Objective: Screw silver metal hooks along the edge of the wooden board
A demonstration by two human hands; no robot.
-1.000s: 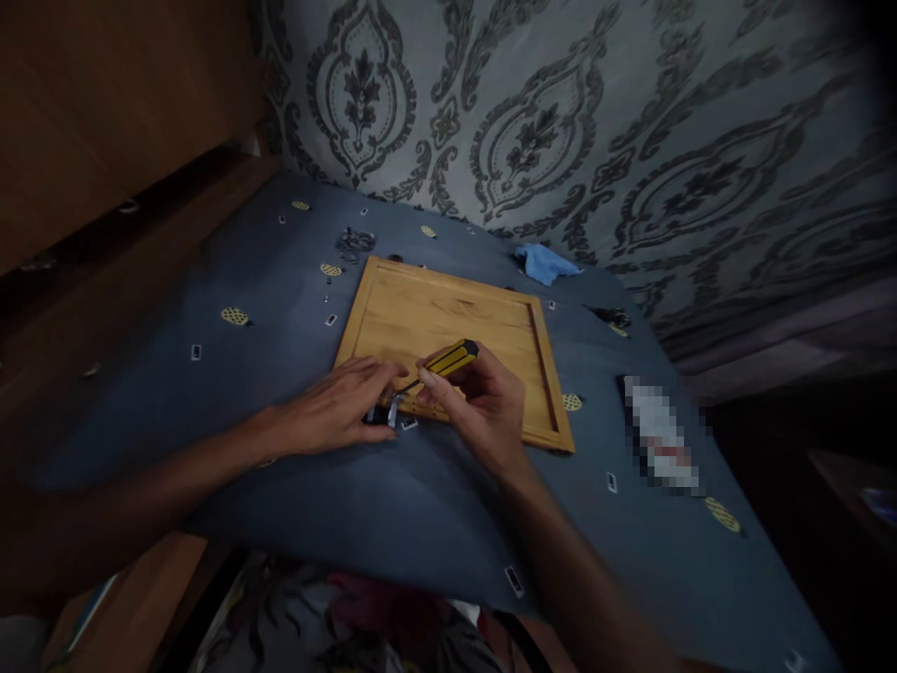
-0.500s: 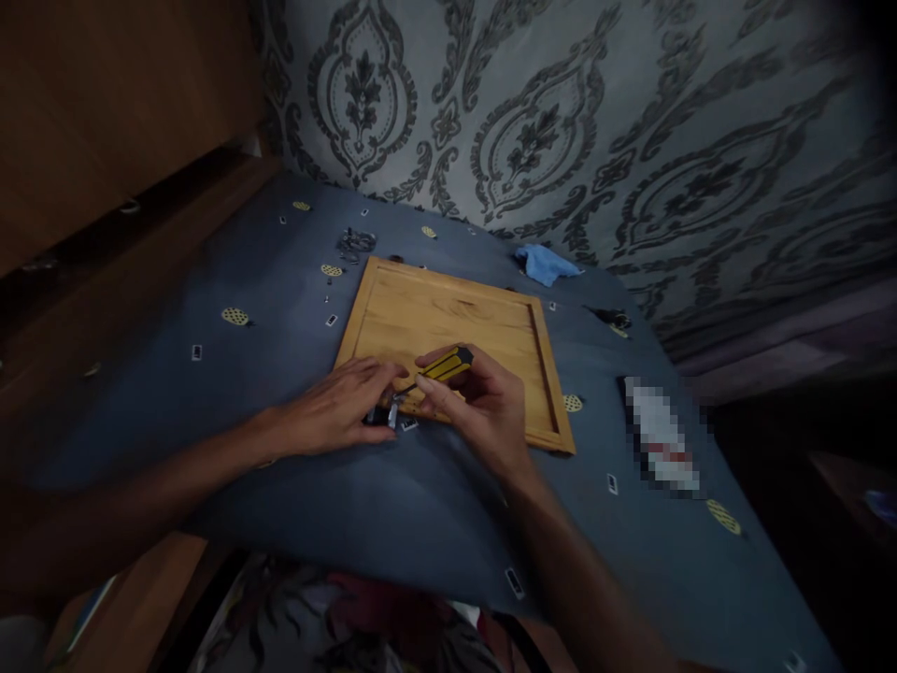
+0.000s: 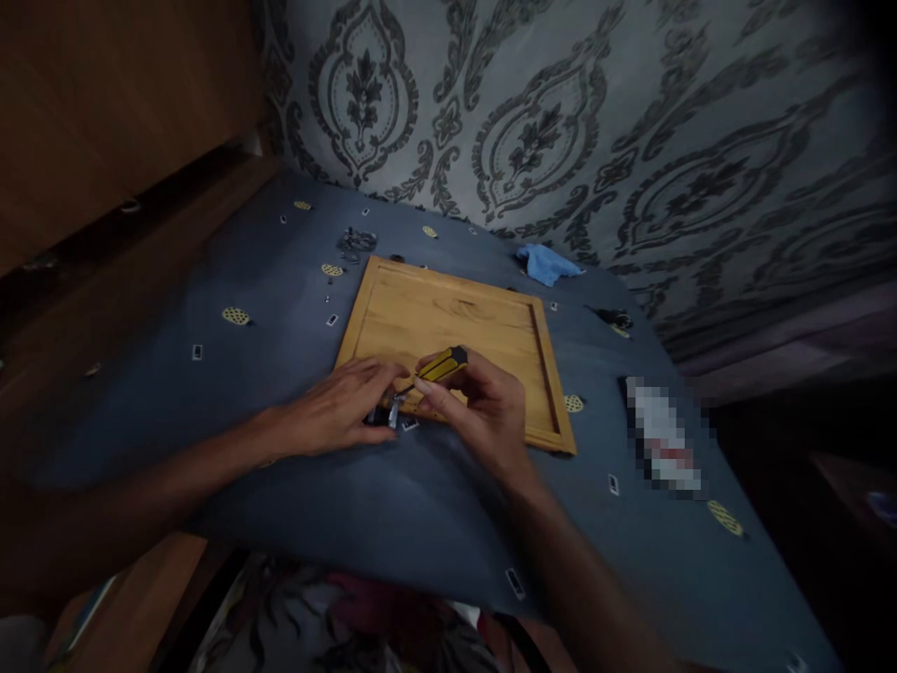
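A framed wooden panel (image 3: 448, 327) lies on the blue patterned cloth. My right hand (image 3: 483, 411) is closed around a yellow-and-black screwdriver (image 3: 443, 364), tilted with its shaft pointing down and left toward the panel's near left corner. At that corner my left hand (image 3: 350, 407) is curled, thumb and fingers on either side of a small black-and-metal fitting (image 3: 392, 413). The screwdriver's tip is close to this fitting; whether it touches a screw is too small to tell.
Behind the panel lie a small heap of metal parts (image 3: 357, 241) and a blue cloth (image 3: 548, 264). A dark object (image 3: 613, 318) and a blurred-out packet (image 3: 662, 435) are on the right. Patterned wallpaper (image 3: 533, 121) rises behind; wooden furniture (image 3: 126, 112) stands left.
The screwdriver handle has shifted very slightly left in my right hand. My left hand and the panel look almost the same.
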